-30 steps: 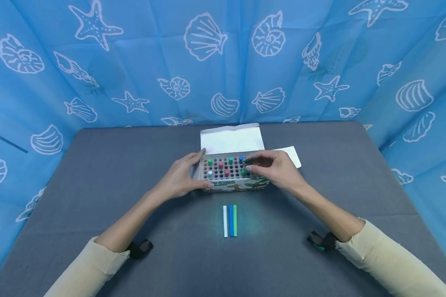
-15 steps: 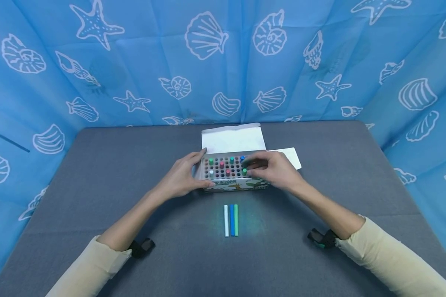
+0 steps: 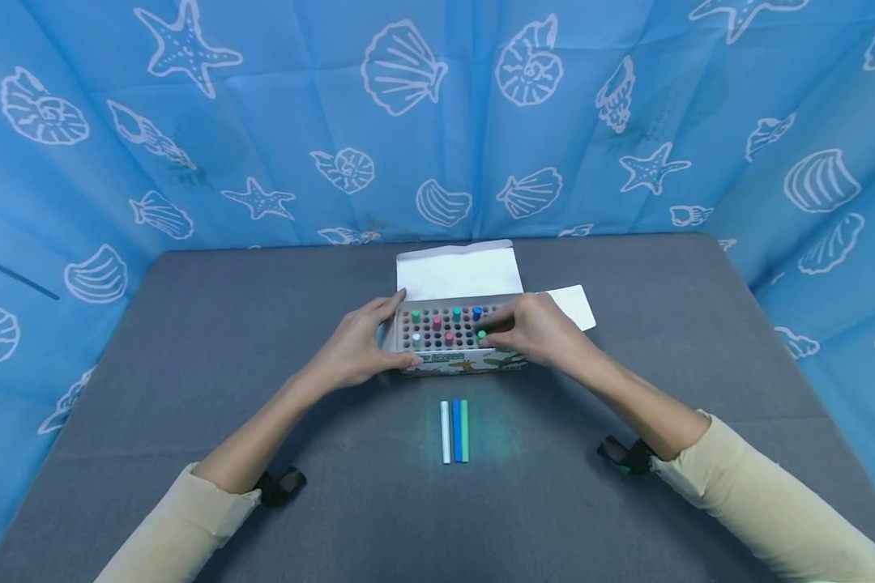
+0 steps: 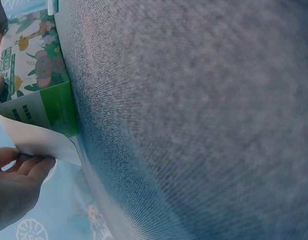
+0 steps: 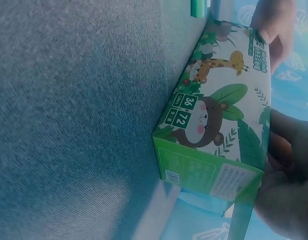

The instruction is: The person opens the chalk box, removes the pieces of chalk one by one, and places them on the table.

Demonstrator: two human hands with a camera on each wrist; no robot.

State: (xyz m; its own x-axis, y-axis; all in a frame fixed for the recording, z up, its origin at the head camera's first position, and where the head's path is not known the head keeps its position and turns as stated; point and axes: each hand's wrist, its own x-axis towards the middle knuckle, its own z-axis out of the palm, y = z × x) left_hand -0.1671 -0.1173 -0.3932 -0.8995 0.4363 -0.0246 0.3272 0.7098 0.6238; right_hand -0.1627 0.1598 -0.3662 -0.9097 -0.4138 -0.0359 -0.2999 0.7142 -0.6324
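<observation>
An opened chalk box [image 3: 467,363] with an animal print stands at the table's far middle. Several chalk sticks, red, blue, green and white, poke out of the holed tray [image 3: 467,346] inside. My left hand [image 3: 353,344] holds the box's left end, thumb on the front, fingers towards the back; in the left wrist view its fingertips touch a white side flap [image 4: 41,142]. My right hand [image 3: 543,328] is over the right part of the tray. Its thumb and finger pinch a green chalk stick [image 3: 482,334], whose lower part is hidden. The hand covers the tray's right end.
White, blue [image 3: 457,431] and green chalk sticks lie side by side on the grey table [image 3: 321,486] in front of the box. The white lid [image 3: 459,274] is folded back, and a right flap [image 3: 574,306] sticks out. A blue shell-print curtain [image 3: 262,121] hangs behind.
My right hand's fingers shift slightly around the green chalk stick. The left hand stays on the box, and the whole view drifts a little.
</observation>
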